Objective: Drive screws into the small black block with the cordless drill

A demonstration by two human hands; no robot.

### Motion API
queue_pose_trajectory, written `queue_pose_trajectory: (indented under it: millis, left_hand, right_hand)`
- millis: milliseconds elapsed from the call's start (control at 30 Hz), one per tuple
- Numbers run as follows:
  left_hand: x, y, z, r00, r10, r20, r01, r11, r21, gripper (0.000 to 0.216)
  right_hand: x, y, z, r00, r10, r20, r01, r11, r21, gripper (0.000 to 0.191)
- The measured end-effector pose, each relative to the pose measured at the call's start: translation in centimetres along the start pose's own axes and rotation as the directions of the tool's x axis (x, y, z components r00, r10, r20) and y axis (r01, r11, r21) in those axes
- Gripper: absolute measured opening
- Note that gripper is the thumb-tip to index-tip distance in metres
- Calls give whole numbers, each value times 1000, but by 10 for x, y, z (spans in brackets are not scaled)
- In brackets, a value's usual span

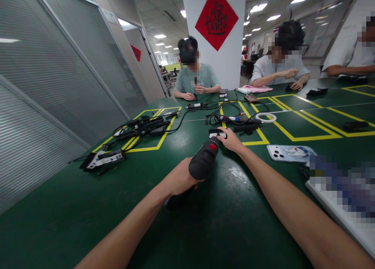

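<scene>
A black cordless drill (pixel 204 159) with a red button is in my left hand (pixel 183 177), fingers wrapped round its grip. The drill's nose points away from me and reaches a small black and white part (pixel 217 133) on the table. My right hand (pixel 231 140) grips that part from the right side, thumb and fingers closed on it. Whether the drill's tip touches the part cannot be made out. The drill's base is partly hidden below my left hand.
The green table (pixel 140 222) bears yellow tape outlines. Black cables and adapters (pixel 146 126) lie at left, near black and white pieces (pixel 102 159). More cables (pixel 234 120) and a white ring (pixel 266 117) lie ahead. At right is a phone (pixel 290 153). Several people sit across the table.
</scene>
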State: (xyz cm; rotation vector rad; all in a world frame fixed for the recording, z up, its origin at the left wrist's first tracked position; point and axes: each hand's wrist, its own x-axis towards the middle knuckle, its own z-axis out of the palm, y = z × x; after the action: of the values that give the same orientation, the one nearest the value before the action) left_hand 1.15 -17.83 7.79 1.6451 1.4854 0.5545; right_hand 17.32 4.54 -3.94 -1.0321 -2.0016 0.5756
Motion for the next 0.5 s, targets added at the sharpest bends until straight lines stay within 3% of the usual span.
queue_pose_trajectory:
  millis: [233, 500]
  left_hand:
    - [1, -2, 1, 999, -39, -18, 39, 999, -17, 17]
    - [1, -2, 0, 1000, -5, 7, 5, 1000, -28, 14]
  right_hand:
    - [0, 1, 0, 1000, 0, -1, 0, 1000, -3, 44]
    - [0, 1, 0, 1000, -8, -6, 8, 1000, -4, 43]
